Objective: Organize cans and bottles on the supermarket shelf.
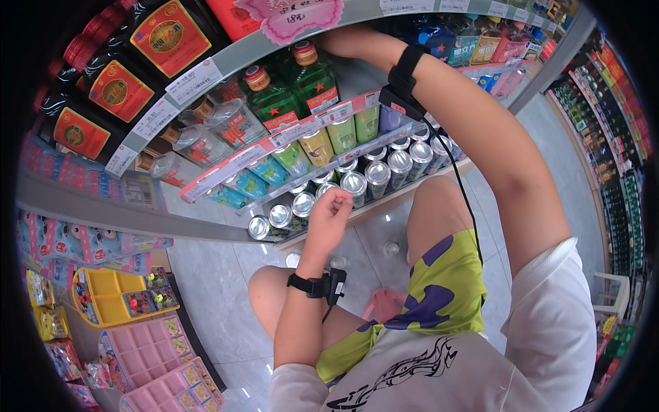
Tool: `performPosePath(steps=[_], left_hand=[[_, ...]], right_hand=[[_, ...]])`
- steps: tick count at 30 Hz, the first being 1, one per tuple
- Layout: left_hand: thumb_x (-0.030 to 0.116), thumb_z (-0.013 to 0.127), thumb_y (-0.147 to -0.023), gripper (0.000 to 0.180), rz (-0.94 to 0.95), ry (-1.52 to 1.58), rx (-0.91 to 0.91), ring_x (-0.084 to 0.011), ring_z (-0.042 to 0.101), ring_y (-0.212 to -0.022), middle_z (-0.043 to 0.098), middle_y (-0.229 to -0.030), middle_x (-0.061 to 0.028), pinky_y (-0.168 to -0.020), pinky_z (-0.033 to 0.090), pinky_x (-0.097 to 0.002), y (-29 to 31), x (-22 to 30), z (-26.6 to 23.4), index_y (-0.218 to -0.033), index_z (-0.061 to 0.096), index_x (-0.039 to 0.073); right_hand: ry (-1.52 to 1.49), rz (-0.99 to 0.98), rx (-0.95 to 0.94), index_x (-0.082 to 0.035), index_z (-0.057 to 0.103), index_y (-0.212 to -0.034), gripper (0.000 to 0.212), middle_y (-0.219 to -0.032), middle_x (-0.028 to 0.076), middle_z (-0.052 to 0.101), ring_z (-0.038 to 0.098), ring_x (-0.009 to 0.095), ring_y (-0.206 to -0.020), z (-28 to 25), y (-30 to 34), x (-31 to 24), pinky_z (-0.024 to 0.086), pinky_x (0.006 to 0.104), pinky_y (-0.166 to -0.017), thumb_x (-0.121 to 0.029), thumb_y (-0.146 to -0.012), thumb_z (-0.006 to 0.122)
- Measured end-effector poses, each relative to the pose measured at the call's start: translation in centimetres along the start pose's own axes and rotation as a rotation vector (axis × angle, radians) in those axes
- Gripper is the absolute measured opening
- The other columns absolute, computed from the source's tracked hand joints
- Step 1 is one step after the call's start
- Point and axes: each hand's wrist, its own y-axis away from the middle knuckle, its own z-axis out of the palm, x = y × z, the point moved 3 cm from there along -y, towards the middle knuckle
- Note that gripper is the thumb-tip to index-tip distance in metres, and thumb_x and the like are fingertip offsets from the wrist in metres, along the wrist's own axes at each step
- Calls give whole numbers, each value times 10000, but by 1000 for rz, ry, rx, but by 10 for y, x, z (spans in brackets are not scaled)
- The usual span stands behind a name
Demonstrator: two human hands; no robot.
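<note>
My right arm stretches up and across to the shelf. My right hand [341,42] reaches in beneath the upper shelf edge, beside a green glass bottle [312,79] with a red cap; its fingers are hidden there. A second green bottle [269,96] stands to the left of that one. My left hand [332,211] hovers in front of the lowest shelf, its fingers curled in and nothing visible in them. Behind it is a row of cans with silver tops [353,184]. Dark bands with small devices sit on both wrists.
Dark bottles [120,89] with orange labels fill the upper shelf at left. Clear bottles [237,123] and colourful cups [316,147] line the tiers below. Yellow [103,288] and pink [141,350] trays lie at lower left. Another stocked shelf [614,137] runs along the right.
</note>
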Motion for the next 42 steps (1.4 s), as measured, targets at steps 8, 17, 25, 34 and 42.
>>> performPosePath(steps=[8,17,25,34,42], left_hand=[[20,604,-934,75,-2,-48,-12,-68,576,-774,632,-882,-7,-720,475,-222,4,3,9,-1007,613,3],[31,611,-932,42,67,-45,23,-41,511,-714,595,-818,26,-641,438,-205,4,2,16,-969,621,14],[41,615,-940,49,53,-124,0,-44,522,-741,602,-843,28,-672,443,-213,4,9,19,-985,617,24],[65,642,-911,77,243,-208,50,-109,575,-770,619,-881,-37,-670,472,-251,-2,45,28,-960,624,8],[120,742,-826,518,519,-319,212,-225,508,-1180,453,-1341,-115,-926,479,-364,1,84,42,-1272,489,51]], right_hand=[[27,-69,84,-57,667,-1150,261,-1113,151,695,652,297,-1030,-12,1,4,505,400,-901,-195,-942,591],[-171,43,-116,-51,668,-1160,272,-1111,145,701,659,274,-1006,-31,7,4,508,391,-894,-199,-946,588],[-198,130,-186,-45,663,-1191,303,-1109,149,706,670,261,-954,-37,13,-9,513,385,-883,-205,-945,589],[-13,205,-17,7,587,-1213,434,-1028,236,666,674,353,-872,-95,85,-20,542,403,-782,-227,-869,713],[-129,125,196,5,493,-1213,428,-1087,186,581,643,295,-891,-148,138,-89,533,350,-748,-107,-860,707]])
